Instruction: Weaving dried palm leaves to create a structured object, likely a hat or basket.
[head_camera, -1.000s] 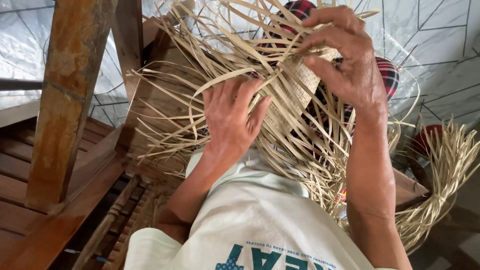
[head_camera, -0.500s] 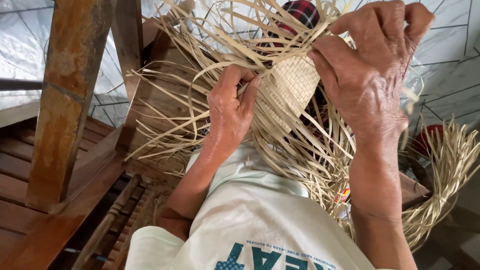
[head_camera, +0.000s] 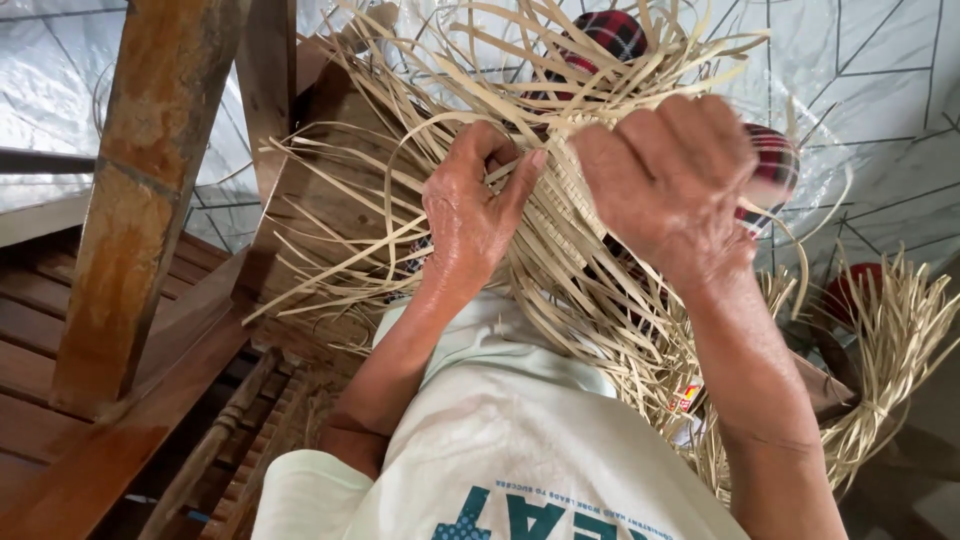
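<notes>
Between our two hands, seen from the head camera, sits the woven mat piece (head_camera: 562, 215), a pale patch of tight plaiting with loose straw strips (head_camera: 520, 70) fanning out from it to the far side, the left and the near right. Our left hand (head_camera: 473, 210) is curled against the left edge of the plaiting, thumb and fingers pinched narrowly on one or two strips. Our right hand (head_camera: 668, 185) is closed into a loose fist over the right part of the weave, touching it and hiding much of it; we cannot tell which strips it grips, as the fingers are turned away from us and slightly blurred. Both forearms rise from the near edge, and our pale shirt (head_camera: 520, 450) fills the near middle.

At the left stands a worn wooden post (head_camera: 140, 190), upright but leaning a little, on a brown slatted wooden frame (head_camera: 60, 330). A red checked cloth (head_camera: 612, 30) shows beyond the strips at the far side and again just right of the right hand. At the near right lies a tied bundle of straw (head_camera: 900, 340), well apart from the weave.
</notes>
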